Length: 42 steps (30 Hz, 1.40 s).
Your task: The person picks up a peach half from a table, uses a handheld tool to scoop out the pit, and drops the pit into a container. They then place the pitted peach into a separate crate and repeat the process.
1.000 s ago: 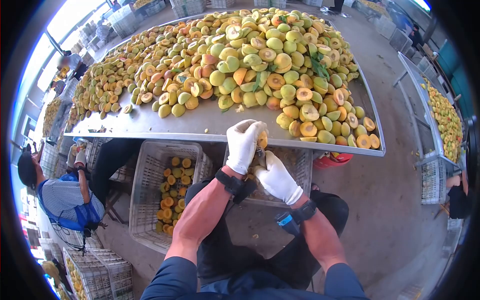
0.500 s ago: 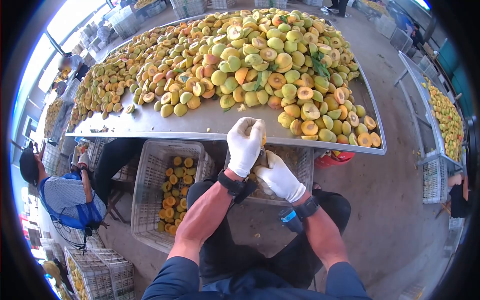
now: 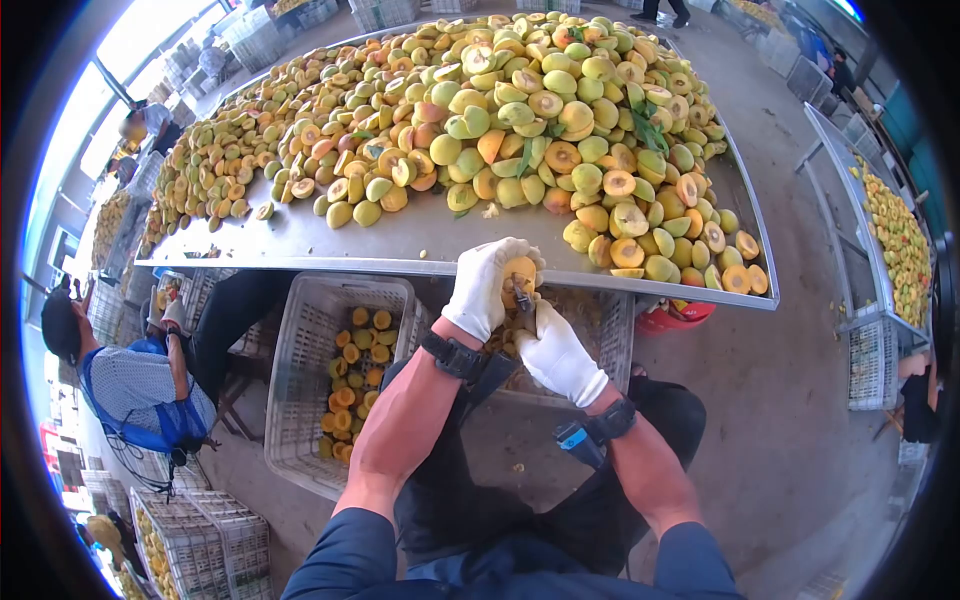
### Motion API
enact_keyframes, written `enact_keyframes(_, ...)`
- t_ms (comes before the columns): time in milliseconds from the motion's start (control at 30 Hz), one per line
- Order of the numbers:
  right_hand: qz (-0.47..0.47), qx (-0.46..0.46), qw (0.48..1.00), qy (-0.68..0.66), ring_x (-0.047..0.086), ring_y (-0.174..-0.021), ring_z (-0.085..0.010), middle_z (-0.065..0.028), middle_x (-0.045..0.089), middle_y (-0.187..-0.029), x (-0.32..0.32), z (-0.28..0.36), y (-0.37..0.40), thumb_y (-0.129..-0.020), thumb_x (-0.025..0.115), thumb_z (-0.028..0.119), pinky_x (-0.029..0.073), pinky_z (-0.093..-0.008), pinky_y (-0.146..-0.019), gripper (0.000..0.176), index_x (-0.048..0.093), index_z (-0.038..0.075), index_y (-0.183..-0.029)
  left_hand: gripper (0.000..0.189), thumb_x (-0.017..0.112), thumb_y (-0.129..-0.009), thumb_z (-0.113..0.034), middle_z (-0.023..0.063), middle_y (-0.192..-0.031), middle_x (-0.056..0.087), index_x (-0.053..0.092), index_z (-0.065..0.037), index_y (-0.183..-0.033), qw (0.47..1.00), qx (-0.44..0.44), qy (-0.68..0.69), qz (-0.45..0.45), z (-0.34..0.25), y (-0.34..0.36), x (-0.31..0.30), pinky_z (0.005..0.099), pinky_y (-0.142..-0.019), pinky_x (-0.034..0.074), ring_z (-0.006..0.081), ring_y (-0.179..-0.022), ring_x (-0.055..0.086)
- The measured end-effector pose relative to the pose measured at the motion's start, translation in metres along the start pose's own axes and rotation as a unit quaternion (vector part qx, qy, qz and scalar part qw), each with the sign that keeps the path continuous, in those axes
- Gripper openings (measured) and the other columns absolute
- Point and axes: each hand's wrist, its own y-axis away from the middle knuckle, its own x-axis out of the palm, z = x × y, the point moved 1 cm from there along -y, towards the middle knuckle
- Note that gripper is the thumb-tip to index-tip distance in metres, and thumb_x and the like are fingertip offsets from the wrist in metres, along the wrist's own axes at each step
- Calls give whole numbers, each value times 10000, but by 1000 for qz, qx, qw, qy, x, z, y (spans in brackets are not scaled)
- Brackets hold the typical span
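My left hand [image 3: 485, 288], in a white glove, is closed around a halved yellow fruit [image 3: 519, 272], its cut face turned outward. My right hand [image 3: 560, 352], also gloved, is wrapped round a small dark metal tool [image 3: 524, 300], whose tip touches the cut face. Both hands are just beyond the near edge of a metal table [image 3: 400, 240] heaped with halved fruits [image 3: 480, 120]. Beneath my hands stands a crate [image 3: 610, 350] with scraps in it. To its left, a crate [image 3: 290, 400] holds several cut fruits.
A co-worker [image 3: 140, 385] sits at the left. A red container [image 3: 675, 317] is under the table's right part. At the far right stands another table [image 3: 845, 225] with fruit. Stacked crates [image 3: 215, 545] are at the lower left.
My left hand has turned, bringing the fruit's cut face into view. The tool now shows against that face, and my right hand has shifted slightly down and right.
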Motion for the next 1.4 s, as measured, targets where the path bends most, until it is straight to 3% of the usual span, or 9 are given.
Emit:
enact_keyframes(100, 39, 99, 985, -135, 560, -839, -134, -52, 591, -907, -4, 13, -5, -867, 555, 27, 488, -288, -764, 170, 531, -2, -1033, 229, 621, -907, -225, 129, -897, 672, 649, -8, -977, 999, 11, 27, -19, 1, 3, 4, 375, -645, 551, 255, -761, 651)
enact_keyframes(400, 140, 232, 931, -246, 503, -668, -85, -13, 562, -806, -17, 33, -11, -876, 542, 42, 445, -257, -590, 140, 524, 20, -1013, 167, 633, -898, -142, 92, -835, 691, 698, 12, -905, 966, 255, -45, -29, -2, 16, 20, 282, -570, 527, 160, -699, 629)
enact_keyframes(500, 139, 222, 928, -263, 510, -536, -125, -34, 526, -712, -10, 16, -9, -882, 552, 73, 445, -298, -472, 116, 513, 19, -977, 181, 651, -886, -153, 93, -820, 692, 702, 20, -904, 985, 166, -51, 10, -8, 17, 19, 275, -603, 526, 160, -713, 637)
enact_keyframes(567, 15, -74, 995, -72, 422, -477, -65, 13, 505, -684, 6, -7, -9, -881, 549, 50, 330, -240, -416, 77, 504, 72, -940, 209, 644, -895, -170, 107, -819, 692, 698, 32, -909, 988, 107, -90, 68, -10, 9, 8, 288, -619, 538, 176, -710, 649)
enact_keyframes(600, 15, -74, 995, -72, 422, -477, -65, 13, 505, -684, 0, -6, -5, -881, 549, 50, 330, -240, -416, 77, 504, 72, -940, 238, 637, -904, -187, 122, -818, 692, 695, 43, -913, 983, 49, -127, 126, -10, 5, 4, 301, -634, 550, 192, -707, 661)
enact_keyframes(667, 188, 251, 909, -274, 385, -445, -60, 28, 453, -654, -25, 39, 0, -901, 549, 58, 305, -237, -386, 74, 493, 92, -935, 249, 640, -906, -198, 124, -826, 694, 695, 45, -919, 976, 51, -154, 145, -15, 7, 5, 302, -652, 550, 196, -719, 666)
enact_keyframes(967, 202, 301, 743, -563, 308, -448, -22, 46, 388, -669, -54, 33, -6, -976, 534, 92, 251, -183, -364, 95, 540, 57, -1065, 278, 661, -954, -198, 36, -964, 667, 659, 15, -1133, 936, 264, -215, 90, -1, 15, 24, 247, -727, 513, 83, -824, 599)
enact_keyframes(1100, 115, 269, 849, -441, 341, -459, -30, 30, 449, -696, -44, 50, -4, -988, 528, 128, 258, -186, -381, 29, 508, 108, -981, 260, 644, -979, -216, 2, -891, 660, 667, 12, -1100, 917, 325, -231, 15, 1, 13, 23, 218, -664, 483, 43, -773, 565)
enact_keyframes(1400, 213, 271, 734, -585, 321, -451, -32, 45, 376, -667, -45, 36, 8, -1018, 512, 181, 258, -182, -353, 141, 536, 59, -1087, 384, 597, -991, -351, 107, -837, 712, 688, 18, -1050, 959, 200, -154, 128, -4, 25, 18, 256, -597, 534, 140, -660, 653)
